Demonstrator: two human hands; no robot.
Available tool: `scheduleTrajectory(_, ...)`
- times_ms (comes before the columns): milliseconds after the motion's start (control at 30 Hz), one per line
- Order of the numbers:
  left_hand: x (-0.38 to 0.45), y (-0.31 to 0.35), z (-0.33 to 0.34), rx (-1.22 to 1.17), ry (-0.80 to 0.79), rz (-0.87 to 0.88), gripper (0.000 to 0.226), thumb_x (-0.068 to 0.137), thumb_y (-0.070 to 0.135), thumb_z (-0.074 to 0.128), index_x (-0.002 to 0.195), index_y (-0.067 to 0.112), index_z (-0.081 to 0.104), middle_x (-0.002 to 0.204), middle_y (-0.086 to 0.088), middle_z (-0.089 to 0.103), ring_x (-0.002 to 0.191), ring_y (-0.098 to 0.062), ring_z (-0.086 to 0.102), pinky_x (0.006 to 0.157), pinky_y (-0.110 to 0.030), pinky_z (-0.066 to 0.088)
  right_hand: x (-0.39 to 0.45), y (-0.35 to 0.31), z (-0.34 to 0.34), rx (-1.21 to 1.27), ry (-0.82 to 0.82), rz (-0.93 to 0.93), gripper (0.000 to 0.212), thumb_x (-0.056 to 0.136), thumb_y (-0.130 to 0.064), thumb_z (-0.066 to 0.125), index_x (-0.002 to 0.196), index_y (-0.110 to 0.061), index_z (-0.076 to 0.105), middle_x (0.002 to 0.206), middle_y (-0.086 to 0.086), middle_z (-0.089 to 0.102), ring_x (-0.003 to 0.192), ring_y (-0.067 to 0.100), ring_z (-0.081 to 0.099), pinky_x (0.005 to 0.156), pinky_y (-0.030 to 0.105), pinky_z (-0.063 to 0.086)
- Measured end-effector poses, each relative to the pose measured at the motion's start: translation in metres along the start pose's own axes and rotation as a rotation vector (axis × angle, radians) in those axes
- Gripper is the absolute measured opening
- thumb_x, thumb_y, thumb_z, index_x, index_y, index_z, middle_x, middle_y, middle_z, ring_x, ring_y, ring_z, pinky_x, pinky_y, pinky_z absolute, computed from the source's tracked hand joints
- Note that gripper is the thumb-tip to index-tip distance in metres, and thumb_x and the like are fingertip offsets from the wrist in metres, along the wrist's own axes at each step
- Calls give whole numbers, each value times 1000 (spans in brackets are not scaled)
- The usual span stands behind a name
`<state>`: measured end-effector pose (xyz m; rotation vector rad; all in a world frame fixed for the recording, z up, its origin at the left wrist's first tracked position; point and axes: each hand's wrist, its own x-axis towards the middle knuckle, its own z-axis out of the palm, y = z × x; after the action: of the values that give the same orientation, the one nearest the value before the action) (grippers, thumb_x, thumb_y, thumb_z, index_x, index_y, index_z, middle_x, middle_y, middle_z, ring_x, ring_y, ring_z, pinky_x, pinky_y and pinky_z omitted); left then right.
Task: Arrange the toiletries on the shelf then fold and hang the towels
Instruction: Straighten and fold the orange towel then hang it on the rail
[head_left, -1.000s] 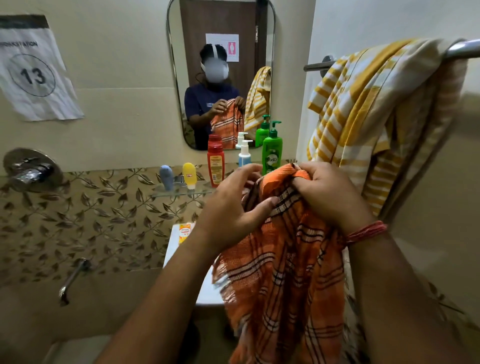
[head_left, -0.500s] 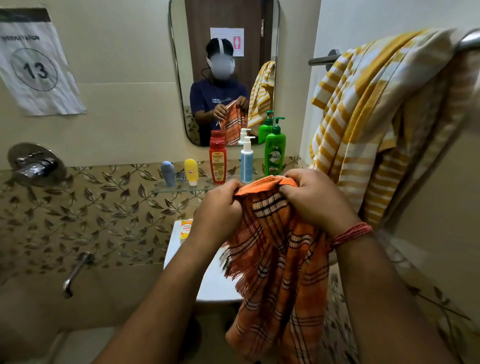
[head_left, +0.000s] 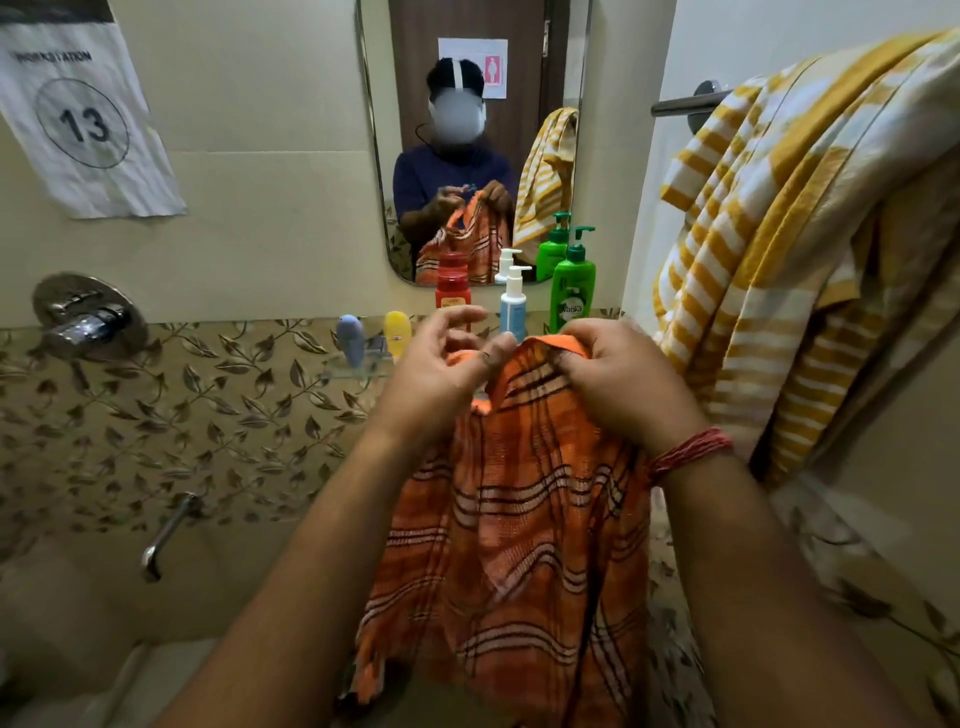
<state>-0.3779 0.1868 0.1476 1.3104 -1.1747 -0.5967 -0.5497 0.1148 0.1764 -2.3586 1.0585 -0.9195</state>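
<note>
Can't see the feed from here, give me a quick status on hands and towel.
Right hand grips orange towel top edge. Left hand loosely pinching it, fingers half open. Towel hangs unfolded. Yellow towel already fills the rail.

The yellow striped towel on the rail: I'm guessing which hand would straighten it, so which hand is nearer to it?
Right. The right hand grips the orange towel just beside the yellow striped towel; the left hand is farther off, across the orange towel.

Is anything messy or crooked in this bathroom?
Yes. The yellow striped towel on the towel bar hangs bunched and lopsided, not folded flat. The paper sign with 13 on the wall sits tilted. The bottles on the glass shelf stand upright, and nothing looks spilled.
</note>
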Motion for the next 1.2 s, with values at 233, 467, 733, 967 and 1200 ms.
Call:
scheduleTrajectory(233,21,-6,-18,170,-213,48,39,89,49,60,98,12,72,99,-21,71,97,-40,68,89,-61,54,21,-13,26,-38,-34,-117,9,96,-23,59,87,-22,58,75,-9,56,70,12,53,55,24,36)
scheduleTrajectory(467,43,-13,-48,39,-22,94,31,103,31,54,85,11,69,72,-2,64,67,-16,61,68,-37,50,29,15,47,-177,-184,-14,16,96,-10,56,89,-25,59,82,-12,58,83,13,58,57,14,33)
scheduleTrajectory(733,67,-20,-90,-230,186,12,29,101,35,56,81,19,70,71,2,72,63,-16,68,60,-28,57,34,69,68,-67,32,347,18,95,-8,46,92,-15,63,92,9,67,86,26,61,67,33,44)
scheduleTrajectory(967,72,-11,-57,327,-380,149,62,85,41,73,141,32,48,135,10,60,115,-5,60,96,-29,54,63,-18,54,115,-133,-108,17,95,-13,57,90,-23,70,85,-3,68,80,12,62,68,31,47)
scheduleTrajectory(1200,76,-10,-50,311,-112,175,30,99,37,59,90,12,71,84,-8,69,80,-23,67,83,-53,54,73,24,39,18,-118,-143,22,98,-32,58,84,-16,67,76,-1,63,70,13,59,61,30,43)
